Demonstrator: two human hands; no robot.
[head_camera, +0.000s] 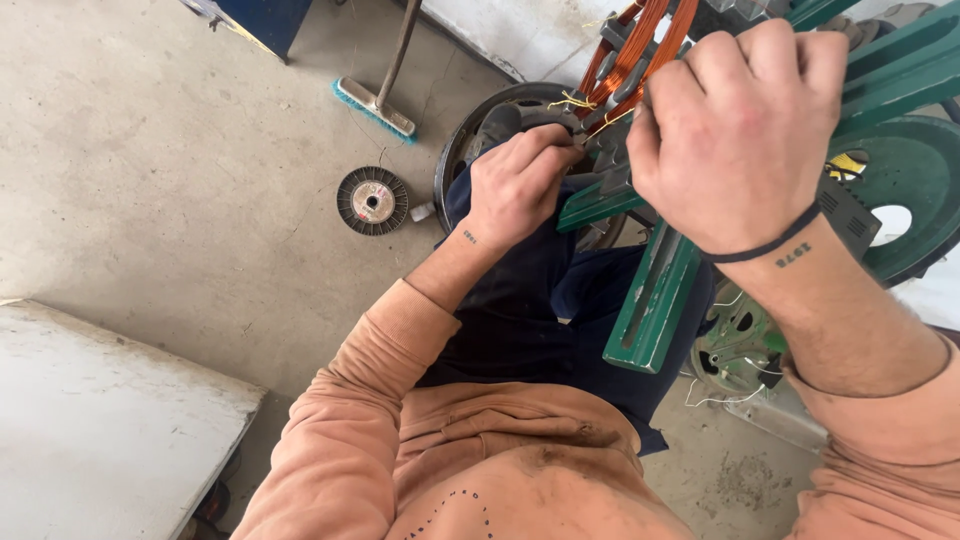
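Copper-wound round motor stator (632, 50), upper right of frame: winding seemingly underway; left hand (515, 185) pinches its rim, right hand (735, 125) fisted on it; next needs steady wire tension

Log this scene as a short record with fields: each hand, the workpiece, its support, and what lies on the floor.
left hand: left hand pinches at the grey stator core, fingers closed
right hand: right hand closed over the copper wire winding
support: green metal frame across the lap
floor: wire spool lying flat; broom beyond it
near left: pale tabletop
wrist: dark band on the right wrist
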